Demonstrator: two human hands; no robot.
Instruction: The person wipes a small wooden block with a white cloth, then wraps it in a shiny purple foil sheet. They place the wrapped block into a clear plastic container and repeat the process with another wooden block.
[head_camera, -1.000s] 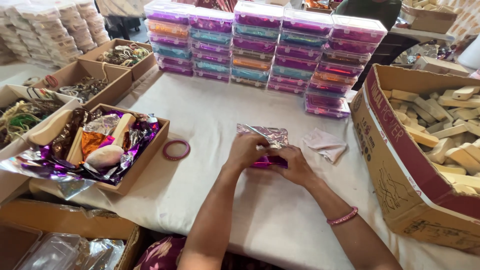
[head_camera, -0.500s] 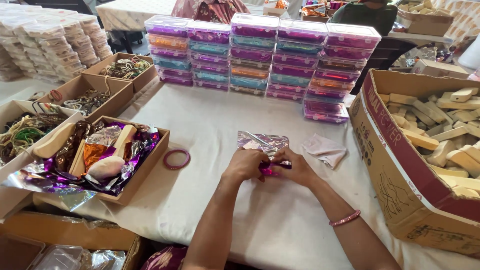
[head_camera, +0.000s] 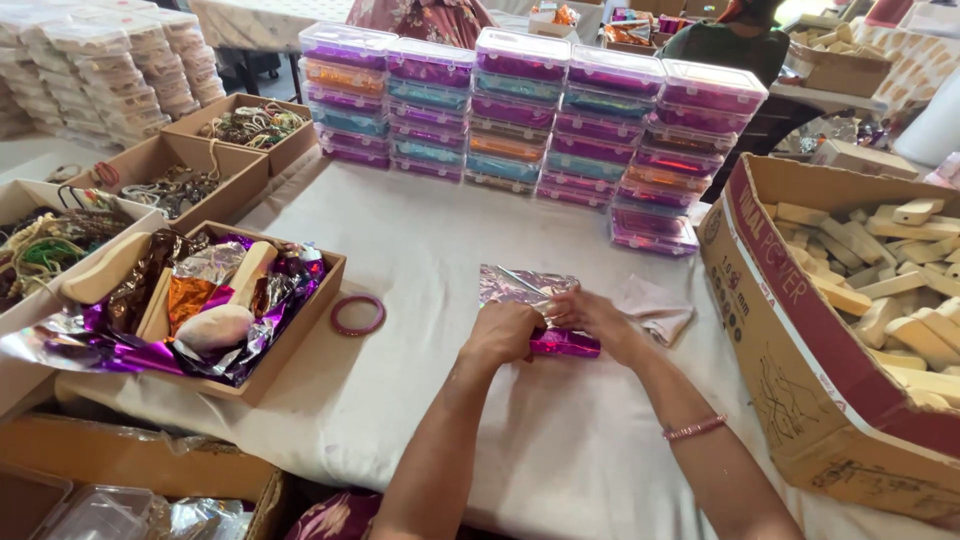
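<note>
Hands meet at the middle of the bench (head_camera: 420, 250), which is covered with a white cloth. The left hand (head_camera: 505, 335) and the right hand (head_camera: 598, 320) press together on a small bundle wrapped in shiny purple and silver foil (head_camera: 520, 288); the fingers of both curl down over its near edge in a narrow grip, holding the foil closed. The loose part of the foil sheet spreads flat on the cloth just behind the hands. A beaded pink bracelet (head_camera: 694, 428) sits on the right wrist.

Just right of the foil lies a crumpled piece of white paper (head_camera: 655, 305). To the left, well apart from the hands, a red bangle (head_camera: 358, 315) lies flat on the cloth, beside an open cardboard box (head_camera: 300, 330) holding crumpled purple and orange foil sheets. More open boxes of bangles stand further left. Stacked clear plastic cases (head_camera: 560, 110) with coloured contents line the far edge of the bench. At the right stands a large cardboard carton (head_camera: 790, 330) filled with pale wooden blocks.
</note>
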